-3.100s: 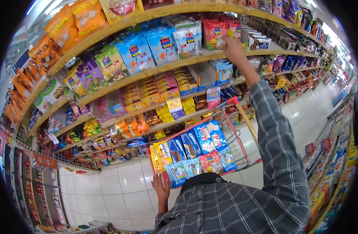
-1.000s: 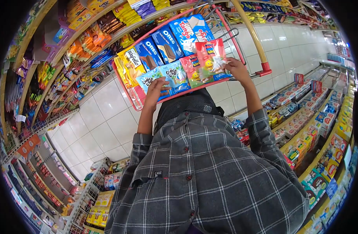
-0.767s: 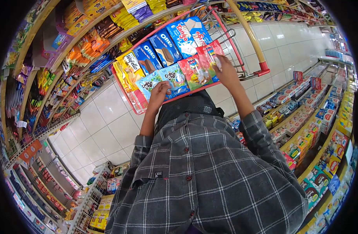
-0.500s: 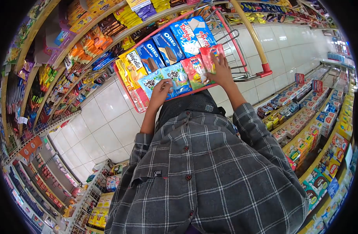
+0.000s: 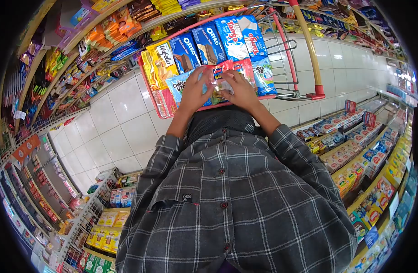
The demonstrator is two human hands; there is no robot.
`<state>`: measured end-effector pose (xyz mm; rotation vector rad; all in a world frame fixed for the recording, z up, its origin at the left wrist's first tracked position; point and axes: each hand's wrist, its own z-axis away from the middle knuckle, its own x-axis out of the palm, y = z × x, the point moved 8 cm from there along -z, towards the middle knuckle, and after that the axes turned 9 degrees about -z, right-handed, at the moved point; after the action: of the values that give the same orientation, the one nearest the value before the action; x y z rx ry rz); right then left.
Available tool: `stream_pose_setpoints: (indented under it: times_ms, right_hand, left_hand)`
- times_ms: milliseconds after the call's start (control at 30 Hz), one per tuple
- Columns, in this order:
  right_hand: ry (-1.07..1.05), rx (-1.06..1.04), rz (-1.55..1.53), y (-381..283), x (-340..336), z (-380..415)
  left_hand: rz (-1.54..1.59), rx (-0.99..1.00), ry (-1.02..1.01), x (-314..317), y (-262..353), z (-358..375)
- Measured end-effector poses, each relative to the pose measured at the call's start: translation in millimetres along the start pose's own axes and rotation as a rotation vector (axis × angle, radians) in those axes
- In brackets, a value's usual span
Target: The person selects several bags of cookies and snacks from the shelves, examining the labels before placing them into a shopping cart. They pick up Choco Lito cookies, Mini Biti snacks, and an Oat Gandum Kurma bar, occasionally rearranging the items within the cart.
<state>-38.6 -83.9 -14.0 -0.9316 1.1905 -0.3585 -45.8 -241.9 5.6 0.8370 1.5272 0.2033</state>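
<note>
My left hand point(image 5: 194, 94) and my right hand point(image 5: 241, 94) meet over the front row of snacks in a red-rimmed shopping cart point(image 5: 209, 106). Between them is a red snack packet point(image 5: 221, 68), gripped from both sides with bent fingers. A second red packet point(image 5: 246, 69) shows just behind my right hand. Blue Choco packets lie at both ends: one packet point(image 5: 176, 86) partly under my left hand, another packet point(image 5: 264, 77) right of my right hand. Behind them stand a yellow Wafello pack point(image 5: 162, 59), blue Oreo packs point(image 5: 208, 44) and Tango packs point(image 5: 231, 38).
The cart's yellow handle point(image 5: 309, 48) curves up on the right. Packed snack shelves point(image 5: 122, 27) run along the far side. More shelves of boxed goods point(image 5: 363, 168) stand at right, and a wire rack point(image 5: 88, 214) at lower left. White floor tiles point(image 5: 122, 104) lie around the cart.
One blue Choco packet has moved to the right end of the front row. The red packets now sit nearer the middle. My hands have come together, the right one moving left.
</note>
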Motion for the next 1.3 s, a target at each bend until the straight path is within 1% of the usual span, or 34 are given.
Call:
stream_pose_setpoints:
  times_ms: [33, 67, 100, 167, 200, 300, 400, 500, 633, 733, 933, 1067, 1167, 1200, 1300]
  right_hand:
    - [0.012, -0.027, 0.094, -5, -4, 0]
    - [0.023, -0.053, 0.188, -9, -7, 1]
    - [0.035, -0.078, 0.281, -10, -8, 5]
    - [-0.016, -0.117, 0.280, 1, -8, 9]
    - [-0.041, -0.135, 0.280, 5, -10, 10]
    - [-0.175, -0.119, 0.207, 16, -11, 10]
    - [-0.226, -0.124, 0.289, 19, -17, 6]
    - [-0.144, -0.185, 0.283, 15, -25, -4]
    - [-0.186, -0.187, 0.357, 19, -14, -8]
    - [-0.197, -0.203, 0.337, 26, -11, -7]
    - [-0.227, -0.185, 0.379, 32, -6, -4]
    - [-0.212, -0.218, 0.392, 30, -7, -4]
    - [-0.137, -0.168, 0.388, 27, -14, -1]
    - [-0.119, -0.095, 0.413, 32, -16, 4]
    - [-0.030, 0.006, 0.420, 39, -25, 18]
  left_hand:
    - [-0.065, 0.087, -0.018, 6, 5, -4]
    - [-0.139, 0.099, -0.147, 20, 4, -5]
    - [-0.180, 0.111, -0.167, 26, 4, -4]
    - [-0.263, 0.140, -0.208, 36, 4, -2]
    - [-0.315, 0.137, -0.237, 39, 3, -2]
    - [-0.353, -0.008, -0.392, 47, -4, 7]
    - [-0.402, 0.060, -0.307, 34, 3, 3]
    - [-0.285, 0.103, -0.289, 36, 2, -2]
    - [-0.197, 0.144, -0.302, 44, 0, -5]
    - [-0.354, 0.120, -0.378, 47, -3, -3]
    - [-0.445, 0.191, -0.329, 46, -2, -2]
    - [-0.476, 0.209, -0.300, 46, 0, -1]
    - [-0.480, 0.202, -0.259, 42, 2, 2]
    - [-0.464, 0.197, -0.262, 41, 3, 2]
    - [-0.433, 0.178, -0.274, 37, 6, 0]
